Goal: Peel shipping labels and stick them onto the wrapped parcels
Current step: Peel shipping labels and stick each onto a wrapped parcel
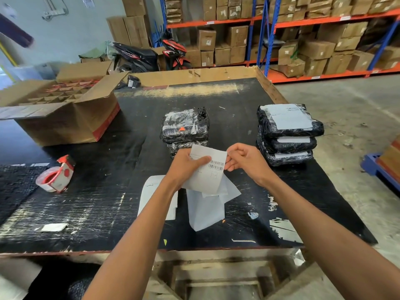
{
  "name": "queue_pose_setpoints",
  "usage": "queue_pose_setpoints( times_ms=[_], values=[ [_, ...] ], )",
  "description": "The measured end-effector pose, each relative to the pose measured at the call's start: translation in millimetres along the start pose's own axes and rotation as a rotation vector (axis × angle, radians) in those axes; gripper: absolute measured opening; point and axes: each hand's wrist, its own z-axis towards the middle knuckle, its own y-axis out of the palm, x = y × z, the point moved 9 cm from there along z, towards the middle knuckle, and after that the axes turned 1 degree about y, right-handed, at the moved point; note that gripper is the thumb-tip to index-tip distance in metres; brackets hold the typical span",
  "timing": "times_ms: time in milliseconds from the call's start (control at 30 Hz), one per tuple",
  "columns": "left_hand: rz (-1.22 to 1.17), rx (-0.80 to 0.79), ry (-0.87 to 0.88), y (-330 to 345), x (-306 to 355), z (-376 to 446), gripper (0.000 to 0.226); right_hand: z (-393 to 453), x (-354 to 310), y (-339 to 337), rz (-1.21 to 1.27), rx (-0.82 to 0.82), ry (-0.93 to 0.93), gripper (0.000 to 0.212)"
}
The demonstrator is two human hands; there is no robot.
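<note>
A white shipping label (211, 172) with barcodes is held above the black table (86, 204). My left hand (186, 167) grips its left side, thumb across the face. My right hand (244, 162) pinches its right edge between thumb and fingers. Just beyond the label stands a stack of black wrapped parcels (185, 126) without a clean label on top. To the right sits a second stack of three black parcels (287, 133), each with a white label on it. More white sheets (205, 208) lie on the table under my hands.
A red and white tape dispenser (56, 176) lies at the left. An open cardboard box (62, 109) with dividers stands at the back left. Shelves of cartons (303, 35) and two scooters (151, 55) fill the background. A paper scrap (54, 227) lies near the front edge.
</note>
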Motion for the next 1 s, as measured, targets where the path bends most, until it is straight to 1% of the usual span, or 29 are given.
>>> queue_pose_setpoints(
  times_ms=[267, 400, 467, 533, 600, 667, 700, 733, 767, 800, 833, 867, 1000],
  values=[
    [-0.040, -0.026, -0.026, 0, 0, 0, 0.018, -2, -5, 11, 0.099, -0.087, 0.032, 0.019],
    [-0.065, -0.029, -0.030, 1, 3, 1, 0.019, -2, -6, 19, 0.223, -0.141, 0.069, 0.020],
    [-0.099, -0.029, -0.009, 2, 6, 2, 0.023, -2, -7, 23, 0.286, -0.153, 0.089, 0.020],
    [-0.081, 0.012, 0.050, 1, 13, 3, 0.029, 0, -7, 26, 0.327, -0.142, 0.103, 0.021],
    [0.002, 0.081, 0.118, 2, 19, 4, 0.043, 1, -8, 28, 0.355, -0.126, 0.110, 0.024],
    [0.146, 0.211, 0.197, 0, 28, 3, 0.058, 3, -11, 31, 0.365, -0.111, 0.104, 0.027],
    [0.210, 0.288, 0.239, -2, 34, 1, 0.060, 3, -13, 32, 0.367, -0.101, 0.095, 0.027],
    [0.220, 0.335, 0.270, -4, 39, -1, 0.054, 3, -15, 32, 0.369, -0.089, 0.081, 0.028],
    [0.162, 0.325, 0.285, -2, 44, -3, 0.042, 4, -16, 32, 0.370, -0.075, 0.067, 0.028],
    [0.063, 0.265, 0.278, 4, 47, -4, 0.027, 4, -17, 31, 0.365, -0.059, 0.055, 0.028],
    [-0.015, 0.196, 0.273, 10, 50, -4, 0.017, 6, -18, 30, 0.347, -0.043, 0.042, 0.027],
    [-0.067, 0.154, 0.267, 14, 51, -5, 0.015, 6, -19, 29, 0.318, -0.032, 0.026, 0.027],
    [-0.111, 0.099, 0.248, 19, 52, -4, 0.016, 8, -25, 28, 0.183, -0.044, -0.053, 0.025]
  ],
)
